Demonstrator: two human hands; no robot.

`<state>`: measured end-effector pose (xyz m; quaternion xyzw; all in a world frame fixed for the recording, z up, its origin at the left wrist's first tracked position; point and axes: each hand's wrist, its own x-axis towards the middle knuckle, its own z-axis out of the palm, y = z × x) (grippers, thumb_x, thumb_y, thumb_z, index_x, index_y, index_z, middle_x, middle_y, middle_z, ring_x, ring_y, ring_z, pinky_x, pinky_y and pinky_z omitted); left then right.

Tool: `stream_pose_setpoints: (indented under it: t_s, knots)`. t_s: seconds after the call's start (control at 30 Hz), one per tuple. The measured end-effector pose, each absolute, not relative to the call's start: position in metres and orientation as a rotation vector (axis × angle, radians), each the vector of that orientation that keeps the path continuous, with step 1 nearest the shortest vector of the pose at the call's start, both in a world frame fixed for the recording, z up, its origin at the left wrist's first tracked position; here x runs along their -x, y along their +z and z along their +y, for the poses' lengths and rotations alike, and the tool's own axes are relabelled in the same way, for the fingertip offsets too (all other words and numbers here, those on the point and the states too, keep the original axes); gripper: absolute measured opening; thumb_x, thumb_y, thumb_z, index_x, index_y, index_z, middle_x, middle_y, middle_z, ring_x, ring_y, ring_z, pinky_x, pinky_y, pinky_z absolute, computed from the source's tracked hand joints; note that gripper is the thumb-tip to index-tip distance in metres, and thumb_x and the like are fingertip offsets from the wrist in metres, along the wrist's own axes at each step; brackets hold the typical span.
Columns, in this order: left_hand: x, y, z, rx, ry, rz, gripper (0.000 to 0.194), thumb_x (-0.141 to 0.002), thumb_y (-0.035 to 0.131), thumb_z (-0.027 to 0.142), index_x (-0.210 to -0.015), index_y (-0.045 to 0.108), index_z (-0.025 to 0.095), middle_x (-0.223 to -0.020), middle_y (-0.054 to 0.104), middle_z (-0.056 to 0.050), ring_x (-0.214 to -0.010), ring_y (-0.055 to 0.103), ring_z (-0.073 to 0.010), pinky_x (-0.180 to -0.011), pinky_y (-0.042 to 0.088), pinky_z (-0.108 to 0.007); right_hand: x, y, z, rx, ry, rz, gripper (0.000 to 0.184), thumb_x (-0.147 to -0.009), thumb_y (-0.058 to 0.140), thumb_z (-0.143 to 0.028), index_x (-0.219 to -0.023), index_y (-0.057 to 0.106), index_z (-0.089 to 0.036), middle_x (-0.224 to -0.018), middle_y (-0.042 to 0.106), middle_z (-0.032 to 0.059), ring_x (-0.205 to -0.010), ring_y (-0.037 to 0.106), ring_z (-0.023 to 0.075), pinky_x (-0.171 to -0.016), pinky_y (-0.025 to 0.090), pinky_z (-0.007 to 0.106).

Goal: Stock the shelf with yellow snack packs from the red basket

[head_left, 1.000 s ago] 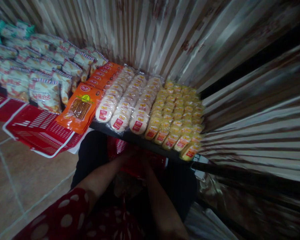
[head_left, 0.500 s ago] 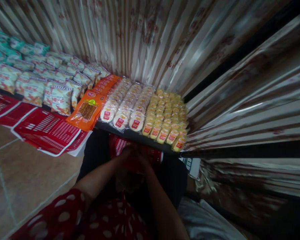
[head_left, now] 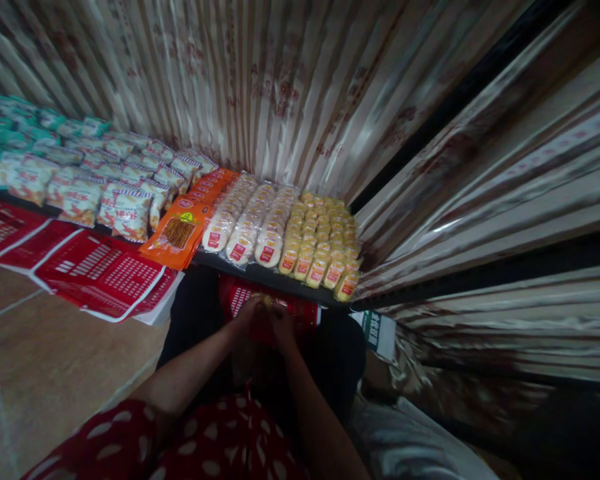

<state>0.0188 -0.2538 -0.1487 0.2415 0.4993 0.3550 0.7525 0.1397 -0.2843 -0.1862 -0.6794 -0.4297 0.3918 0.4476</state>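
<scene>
The left hand (head_left: 249, 316) and right hand (head_left: 282, 323) come together below the edge of a black shelf (head_left: 290, 282), with a small yellowish item (head_left: 267, 301) between their fingertips; the fingers are bent in close, but the dimness hides whether either set is clamped on it, so I cannot tell; just beyond the fingers is a red perforated basket (head_left: 306, 312), and farther off to their right are rows of yellow-wrapped snacks (head_left: 317, 268); best, I judge, to steady the item with one hand's fingertips, work it gently with the other's, and keep the knuckles clear of the shelf edge.
</scene>
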Motion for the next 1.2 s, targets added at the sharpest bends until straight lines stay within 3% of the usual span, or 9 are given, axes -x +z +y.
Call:
stream_pose_setpoints:
  t_s: [0.23,0.37,0.6,0.77,0.9,0.97,1.2]
  knots:
    - [-0.018,-0.122,-0.258,-0.259,0.861,1.033,0.02,-0.08,0.055,0.034,-0.079,0.061,0.015,-0.076,0.069,-0.005,-0.071,0.066,-0.0151,-0.071,0.049,-0.026,-0.132,-0.163,-0.289,1.667,0.863,-1.157,0.02,-0.074,0.055,-0.033,-0.082,0.064,-0.019,-0.09,0.068,0.0079,-0.088,0.061,0.0226,-0.087,0.045,0.039]
    - [-0.021,-0.114,-0.266,-0.197,0.976,1.011,0.021,-0.072,0.064,0.035,-0.079,0.061,0.016,-0.075,0.068,-0.002,-0.067,0.064,-0.0139,-0.065,0.049,-0.024,-0.127,-0.154,-0.295,1.727,0.666,-1.306,0.017,-0.074,0.049,-0.023,-0.08,0.065,-0.02,-0.094,0.067,0.0078,-0.095,0.058,0.0222,-0.091,0.042,0.039]
    - [-0.009,-0.112,-0.278,-0.269,1.082,1.03,0.018,-0.056,0.069,0.016,-0.072,0.061,0.015,-0.075,0.065,0.0,-0.076,0.062,-0.0137,-0.077,0.047,-0.026,-0.115,-0.158,-0.304,1.724,0.593,-1.235,0.02,-0.073,0.047,-0.022,-0.077,0.066,-0.019,-0.115,0.059,0.0108,-0.118,0.047,0.0223,-0.105,0.031,0.043]
    - [0.001,-0.103,-0.28,-0.248,0.994,1.06,0.018,-0.058,0.06,0.007,-0.074,0.061,0.015,-0.073,0.066,-0.002,-0.071,0.062,-0.0131,-0.074,0.048,-0.025,-0.106,-0.165,-0.303,1.639,0.781,-1.031,0.022,-0.069,0.046,-0.025,-0.083,0.062,-0.019,-0.104,0.064,0.0096,-0.105,0.056,0.0217,-0.098,0.041,0.042]
    - [-0.001,-0.094,-0.278,-0.304,0.968,1.094,0.02,-0.061,0.057,0.007,-0.079,0.061,0.014,-0.075,0.067,-0.004,-0.068,0.062,-0.0131,-0.07,0.049,-0.025,-0.104,-0.162,-0.299,1.557,0.923,-0.931,0.041,-0.071,0.045,-0.025,-0.11,0.054,-0.018,-0.113,0.062,0.0106,-0.097,0.062,0.0191,-0.084,0.051,0.035]
    - [-0.001,-0.091,-0.277,-0.351,0.965,1.163,0.019,-0.062,0.056,0.009,-0.079,0.06,0.015,-0.074,0.066,-0.003,-0.067,0.062,-0.0133,-0.067,0.049,-0.025,-0.106,-0.156,-0.297,1.581,0.923,-1.009,0.049,-0.072,0.044,-0.023,-0.12,0.05,-0.017,-0.12,0.059,0.0121,-0.099,0.062,0.0195,-0.085,0.051,0.036]
    - [0.01,-0.093,-0.275,-0.523,0.906,1.288,0.009,-0.063,0.054,0.011,-0.069,0.06,0.016,-0.066,0.062,-0.001,-0.062,0.057,-0.0123,-0.059,0.045,-0.022,-0.118,-0.126,-0.305,1.668,0.666,-1.748,0.051,-0.07,0.053,-0.016,-0.122,0.057,-0.016,-0.13,0.055,0.0127,-0.124,0.045,0.027,-0.108,0.031,0.047]
